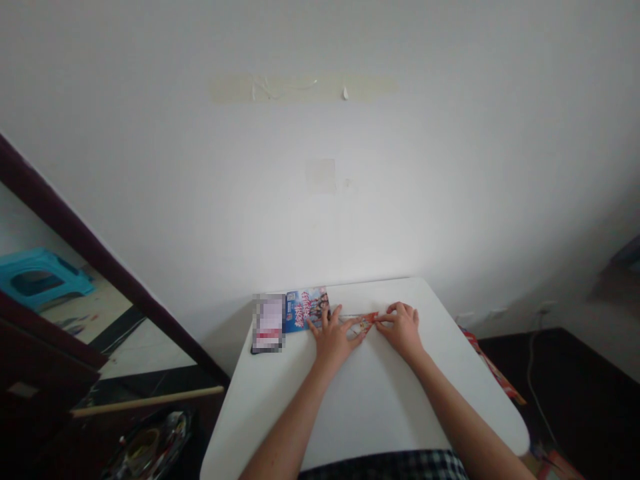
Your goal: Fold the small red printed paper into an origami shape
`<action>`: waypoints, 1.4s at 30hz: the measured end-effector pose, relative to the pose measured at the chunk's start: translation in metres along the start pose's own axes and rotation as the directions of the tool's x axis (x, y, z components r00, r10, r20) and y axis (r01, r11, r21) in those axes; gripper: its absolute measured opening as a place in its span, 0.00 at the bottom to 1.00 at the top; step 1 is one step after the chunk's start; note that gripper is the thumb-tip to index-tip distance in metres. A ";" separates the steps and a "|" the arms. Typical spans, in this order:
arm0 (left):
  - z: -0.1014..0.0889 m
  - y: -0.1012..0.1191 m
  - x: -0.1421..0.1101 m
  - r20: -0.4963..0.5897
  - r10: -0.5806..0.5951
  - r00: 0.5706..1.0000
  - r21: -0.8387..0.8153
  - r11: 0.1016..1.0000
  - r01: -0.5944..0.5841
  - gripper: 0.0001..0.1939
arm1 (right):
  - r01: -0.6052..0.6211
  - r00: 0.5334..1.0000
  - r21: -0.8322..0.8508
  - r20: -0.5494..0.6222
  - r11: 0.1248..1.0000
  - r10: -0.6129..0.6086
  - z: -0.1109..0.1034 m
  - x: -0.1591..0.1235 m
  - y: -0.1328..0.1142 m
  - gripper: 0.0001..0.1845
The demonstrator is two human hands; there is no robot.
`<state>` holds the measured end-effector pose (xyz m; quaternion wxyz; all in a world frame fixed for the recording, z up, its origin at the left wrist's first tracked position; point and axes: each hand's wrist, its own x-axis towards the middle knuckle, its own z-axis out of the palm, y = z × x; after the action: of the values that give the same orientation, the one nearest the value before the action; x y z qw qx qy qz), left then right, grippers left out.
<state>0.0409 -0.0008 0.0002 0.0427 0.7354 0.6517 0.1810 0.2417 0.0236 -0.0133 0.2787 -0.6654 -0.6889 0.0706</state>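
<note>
Pressing down with left hand (333, 340), fingers splayed and gripping nothing, at near right corner of flyer (300, 310). Pinching tip of paper (369, 323) with right hand (404, 327), farther right of flyer. Lying on bench (370, 407), right of flyer, with paper narrowing to a point at its right end. Looks partly folded, so judged midway; cannot tell how many folds done or left. Also seen just left of flyer: phone (270, 327), screen blurred.
</note>
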 end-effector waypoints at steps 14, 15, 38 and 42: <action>-0.004 0.003 -0.001 0.011 -0.012 1.000 0.003 1.000 0.012 0.23 | -0.089 0.991 -0.056 -0.104 0.994 0.083 -0.003 0.007 0.006 0.11; -0.004 0.003 -0.001 0.008 -0.008 1.000 0.006 1.000 0.008 0.23 | -0.081 0.991 -0.063 -0.112 0.995 0.074 -0.002 0.007 0.006 0.11; -0.006 0.003 -0.002 -0.015 0.057 0.998 -0.038 0.998 -0.058 0.20 | 0.039 0.995 -0.105 -0.083 0.994 -0.048 -0.001 0.009 0.000 0.12; -0.002 0.002 -0.003 -0.030 0.052 0.998 -0.050 0.997 -0.053 0.20 | 0.022 0.996 -0.134 -0.082 0.991 -0.034 0.001 0.013 -0.005 0.13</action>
<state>0.0419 -0.0039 0.0024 0.0472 0.7482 0.6279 0.2092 0.2372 0.0354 -0.0082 0.2637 -0.6751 -0.6890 -0.0074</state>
